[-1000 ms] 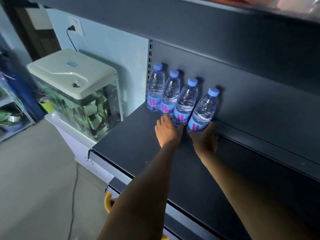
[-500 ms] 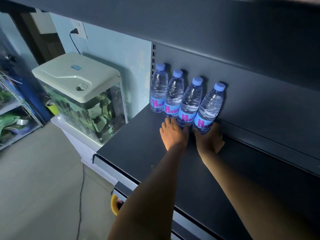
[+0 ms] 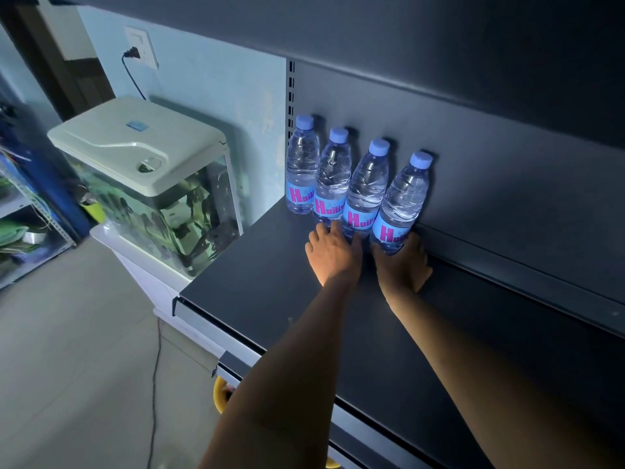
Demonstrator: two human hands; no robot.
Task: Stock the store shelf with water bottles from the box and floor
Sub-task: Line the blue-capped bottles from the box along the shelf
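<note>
while squaring up the row: barely any change over the last second, only a closer, slightly turned look at the same corner.
water bottles (image 3: 351, 184): four, upright, side by side and touching, at the back left of the shelf (image 3: 263, 292) against its rear panel; same order and same spot as a second ago.
left hand (image 3: 333, 255): released and flat, fingers straight, tips against the feet of the second bottle (image 3: 333, 177) and third bottle (image 3: 367, 184); placed as in both earlier pictures.
right hand (image 3: 402, 265): grasping the foot of the fourth bottle (image 3: 404, 198), thumb on its left, fingers round its right; a second ago lower under the base, with less of the wrap showing.
meaning for the task: with the row unmoved, placing apparently finished and only a last tidy under way; four stocked, room left to the right.
spare stock: out of view, box included, so number left impossible to tell.
next move, as a guess: let go, draw both hands back over the shelf edge, fetch more, start beside the fourth bottle.
risk: a knock on withdrawal, likely to topple the tight row.
beside the shelf: fish tank (image 3: 152, 184) with a pale lid, well apart from the bottles.
</note>
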